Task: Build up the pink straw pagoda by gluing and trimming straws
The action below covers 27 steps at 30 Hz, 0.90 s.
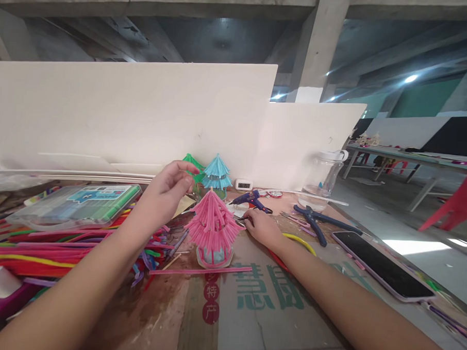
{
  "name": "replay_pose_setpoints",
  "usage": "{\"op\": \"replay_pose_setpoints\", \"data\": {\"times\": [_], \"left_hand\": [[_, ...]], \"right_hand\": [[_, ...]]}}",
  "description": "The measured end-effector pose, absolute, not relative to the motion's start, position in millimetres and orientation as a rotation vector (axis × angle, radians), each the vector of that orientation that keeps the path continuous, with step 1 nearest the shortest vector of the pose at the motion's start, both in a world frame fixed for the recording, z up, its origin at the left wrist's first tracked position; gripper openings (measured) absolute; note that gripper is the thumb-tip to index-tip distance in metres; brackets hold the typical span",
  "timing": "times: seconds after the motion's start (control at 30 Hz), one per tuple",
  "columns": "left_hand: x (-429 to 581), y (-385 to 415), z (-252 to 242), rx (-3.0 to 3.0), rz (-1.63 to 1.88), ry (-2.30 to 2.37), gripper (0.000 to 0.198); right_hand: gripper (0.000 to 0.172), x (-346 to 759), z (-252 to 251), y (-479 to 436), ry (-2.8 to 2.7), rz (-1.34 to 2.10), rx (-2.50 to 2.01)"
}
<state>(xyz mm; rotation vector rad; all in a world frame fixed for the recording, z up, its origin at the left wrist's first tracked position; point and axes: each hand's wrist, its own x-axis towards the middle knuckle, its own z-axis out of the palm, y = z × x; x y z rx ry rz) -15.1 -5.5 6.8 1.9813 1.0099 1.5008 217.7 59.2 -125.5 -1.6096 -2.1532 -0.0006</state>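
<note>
A small pink tiered-roof pavilion (pixel 215 223), made of fuzzy stems, stands upright on a pale base in front of me. My left hand (pixel 171 188) is raised just behind it on the left. Its fingers are bent, the index finger and thumb apart, with nothing visible between them. Low on the right of the pavilion, my right hand (pixel 262 227) rests on the table, fingers curled down near a small dark metallic piece (pixel 238 217). What those fingers hold is hidden. Across the front of the pavilion's base lies a pink stem (pixel 202 271).
Behind are a blue model roof (pixel 217 171), a green one (pixel 193 163), a blue glue gun (pixel 250 198) and a small digital clock (pixel 244 185). Pliers (pixel 312 222), a phone (pixel 382 265) and a clear jug (pixel 322 176) stand right. Left are bundled stems (pixel 32 251) and a plastic case (pixel 77 204).
</note>
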Motion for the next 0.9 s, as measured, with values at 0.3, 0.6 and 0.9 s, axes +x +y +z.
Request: {"op": "replay_pose_setpoints", "data": {"times": [0.3,0.6,0.9], "left_hand": [[-16,-8,8,1.97,1.53,1.144,0.02],[-24,5,1,1.985,1.533,1.116,0.029],[-12,-4,7,1.965,1.551,1.177,0.019]], "right_hand": [[0.021,218,-124,58,-2.151,0.002,-1.607],[0.021,218,-124,57,-2.156,0.008,-1.608],[0.021,218,-123,57,-2.155,0.022,-1.608]]}}
